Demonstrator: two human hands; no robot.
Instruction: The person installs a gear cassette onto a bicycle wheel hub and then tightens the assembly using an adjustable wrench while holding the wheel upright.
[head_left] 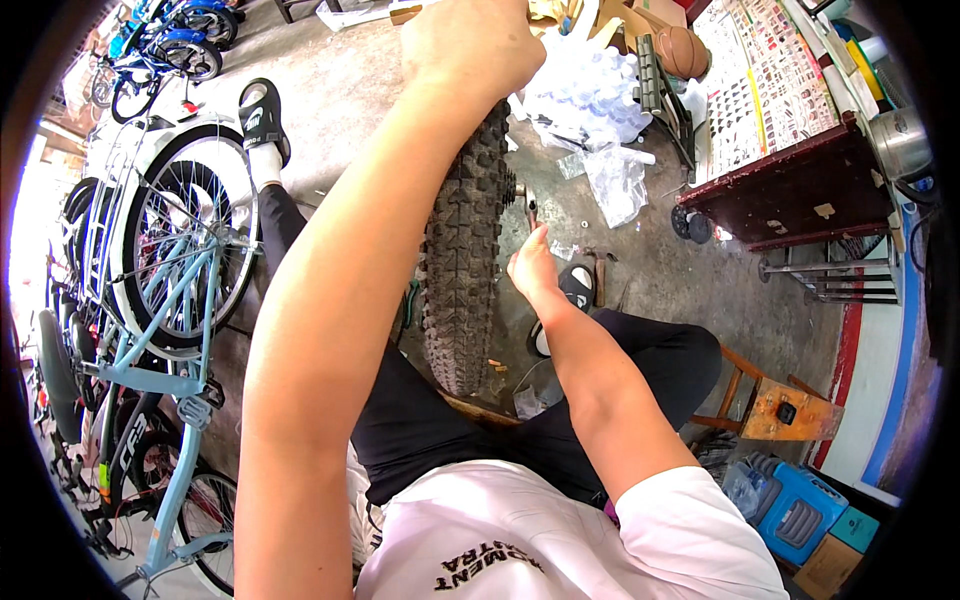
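A bicycle wheel [462, 270] with a knobbly black tyre stands upright between my legs. My left hand [470, 45] is curled over the far upper part of the wheel; its fingertips are hidden. On the right side of the tyre, my right hand [535, 270] is closed around a small wrench [532, 212], whose head is beside the axle end [516, 190]. The exact contact between the wrench and the axle is too small to tell.
A hammer [600, 275] lies by my right sandal [576, 288]. Clear plastic bags [612, 185] and a basketball [682, 52] are farther right. A light-blue bicycle [170, 382] stands left. A wooden stool [790, 408] and a blue case [797, 508] sit at right.
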